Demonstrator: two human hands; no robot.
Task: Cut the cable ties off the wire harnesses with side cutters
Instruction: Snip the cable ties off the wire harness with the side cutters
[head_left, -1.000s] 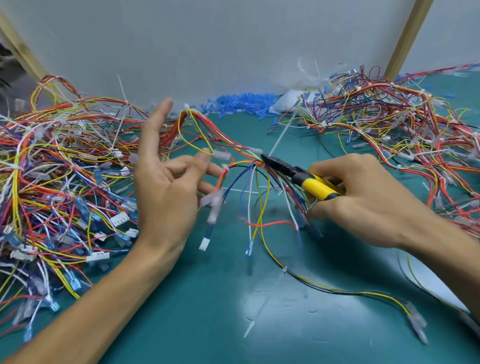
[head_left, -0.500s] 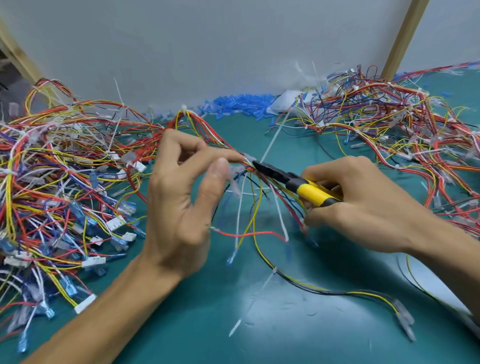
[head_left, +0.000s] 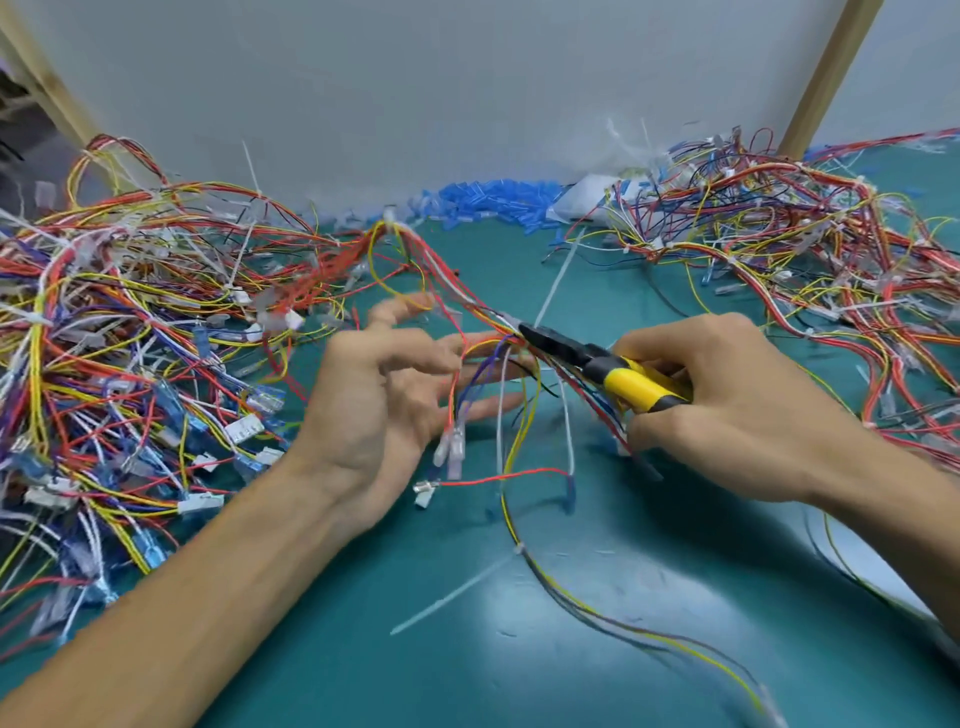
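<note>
Now the right hand (head_left: 727, 410) grips the side cutters (head_left: 587, 358) at a cable tie (head_left: 553, 280) on the harness (head_left: 467, 296), with the left hand (head_left: 374, 405) spread open beneath it; next, probably, a snip sparing insulation.

You worked at a table (head_left: 363, 649) covered in a teal mat, smooth and slightly glossy. A plain pale grey wall panel (head_left: 441, 93) stood right behind it, meeting the table's far edge. Two bare wooden struts framed that panel, the left strut (head_left: 47, 78) and the right strut (head_left: 826, 78), each tilted outward toward the top. Beyond the left one lay a dark gap (head_left: 15, 119). The light was soft and even, and it left a dull sheen (head_left: 649, 587) on the mat near you.
</note>
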